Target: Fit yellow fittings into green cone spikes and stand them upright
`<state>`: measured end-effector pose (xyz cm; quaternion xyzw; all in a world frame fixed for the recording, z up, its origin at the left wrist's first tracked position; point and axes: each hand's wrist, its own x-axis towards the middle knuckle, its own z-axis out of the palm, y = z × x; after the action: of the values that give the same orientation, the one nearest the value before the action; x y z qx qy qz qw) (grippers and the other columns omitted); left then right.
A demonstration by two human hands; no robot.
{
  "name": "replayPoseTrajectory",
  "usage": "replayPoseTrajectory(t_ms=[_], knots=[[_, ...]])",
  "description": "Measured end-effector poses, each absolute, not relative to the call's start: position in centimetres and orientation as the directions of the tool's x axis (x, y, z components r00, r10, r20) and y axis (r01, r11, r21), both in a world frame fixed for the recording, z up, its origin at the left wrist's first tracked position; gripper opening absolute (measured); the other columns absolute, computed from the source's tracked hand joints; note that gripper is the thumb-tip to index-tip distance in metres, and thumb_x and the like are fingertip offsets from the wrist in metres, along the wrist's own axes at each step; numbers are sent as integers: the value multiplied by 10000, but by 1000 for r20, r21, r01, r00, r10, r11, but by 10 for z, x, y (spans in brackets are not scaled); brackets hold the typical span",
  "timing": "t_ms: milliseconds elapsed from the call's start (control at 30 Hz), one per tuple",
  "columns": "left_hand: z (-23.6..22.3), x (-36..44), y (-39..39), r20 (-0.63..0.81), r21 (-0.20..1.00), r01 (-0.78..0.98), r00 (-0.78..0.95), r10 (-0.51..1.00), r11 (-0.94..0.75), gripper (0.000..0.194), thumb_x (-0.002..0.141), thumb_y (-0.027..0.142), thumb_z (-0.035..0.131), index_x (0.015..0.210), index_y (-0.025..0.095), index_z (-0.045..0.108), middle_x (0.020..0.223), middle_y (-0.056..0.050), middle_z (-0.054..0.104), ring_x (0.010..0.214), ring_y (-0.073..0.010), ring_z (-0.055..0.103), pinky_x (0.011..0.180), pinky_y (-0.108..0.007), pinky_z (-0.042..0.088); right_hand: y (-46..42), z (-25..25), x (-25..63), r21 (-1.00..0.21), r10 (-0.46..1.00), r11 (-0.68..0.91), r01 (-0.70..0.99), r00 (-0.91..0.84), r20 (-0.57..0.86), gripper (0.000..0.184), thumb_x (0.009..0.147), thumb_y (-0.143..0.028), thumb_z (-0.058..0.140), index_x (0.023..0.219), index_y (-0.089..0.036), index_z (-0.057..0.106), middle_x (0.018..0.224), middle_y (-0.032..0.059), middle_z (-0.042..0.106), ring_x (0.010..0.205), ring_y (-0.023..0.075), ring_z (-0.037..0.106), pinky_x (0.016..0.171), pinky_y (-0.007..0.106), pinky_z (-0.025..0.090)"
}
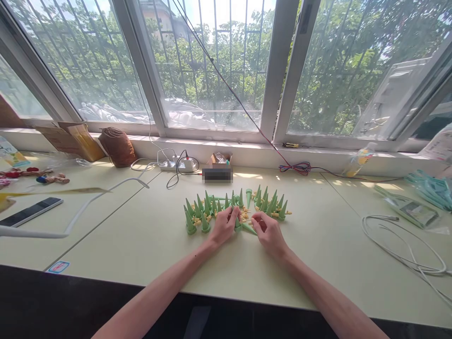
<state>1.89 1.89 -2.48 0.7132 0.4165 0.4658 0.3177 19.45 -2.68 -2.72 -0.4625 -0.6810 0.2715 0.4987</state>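
Two clusters of green plastic cone-shaped spikes stand on the table in front of me, the left group (199, 207) and the right group (271, 207). Small yellow fittings (288, 213) stick out near their bases. My left hand (223, 225) is closed around one green spike (238, 225), whose upper part is partly hidden by the fingers. Facing it, my right hand (270, 231) is pinched, with a bit of yellow showing at the fingertips. Another green spike (250, 229) lies on its side beneath the right fingers. Loose yellow fittings (245, 214) lie between the hands.
A small cardboard box (221, 160) and a power strip (176, 164) stand by the window. A phone (31, 211) and small dolls (52, 179) lie at left. At right are a white cable (402, 240), a green packaged item (409, 207) and a bottle (359, 160).
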Motion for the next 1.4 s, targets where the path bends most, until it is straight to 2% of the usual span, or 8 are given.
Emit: replayPoseTrajectory(t_ms=[500, 833, 1100, 1400], knots=[[-21, 19, 17, 406, 848, 270, 220, 887, -456, 469, 976, 509, 436, 734, 149, 612, 614, 1, 575, 476, -91, 417, 470, -213, 322, -28, -26, 194, -824, 899, 438, 360, -149, 412, 188, 971, -350, 486, 894, -194, 557, 712, -1, 556, 526, 122, 398, 504, 250, 316], [-20, 18, 16, 437, 816, 284, 267, 859, -503, 466, 984, 487, 436, 713, 140, 587, 565, 24, 507, 454, -73, 367, 453, -204, 281, -25, -31, 194, -820, 896, 444, 361, -175, 408, 171, 960, -330, 507, 932, -182, 589, 751, 14, 588, 555, 127, 448, 537, 258, 377], [-21, 19, 14, 466, 795, 285, 281, 839, -536, 448, 991, 467, 431, 733, 138, 592, 586, 11, 561, 454, -73, 413, 462, -198, 319, -25, -33, 194, -810, 890, 456, 370, -195, 412, 142, 945, -305, 525, 930, -187, 603, 791, 20, 617, 560, 127, 486, 546, 256, 406], [-20, 20, 12, 477, 779, 307, 275, 835, -547, 452, 992, 459, 429, 693, 147, 564, 569, 9, 558, 454, -79, 427, 465, -203, 329, -25, -33, 195, -797, 882, 471, 378, -218, 418, 140, 950, -310, 533, 917, -198, 610, 764, -3, 607, 537, 113, 433, 538, 249, 378]])
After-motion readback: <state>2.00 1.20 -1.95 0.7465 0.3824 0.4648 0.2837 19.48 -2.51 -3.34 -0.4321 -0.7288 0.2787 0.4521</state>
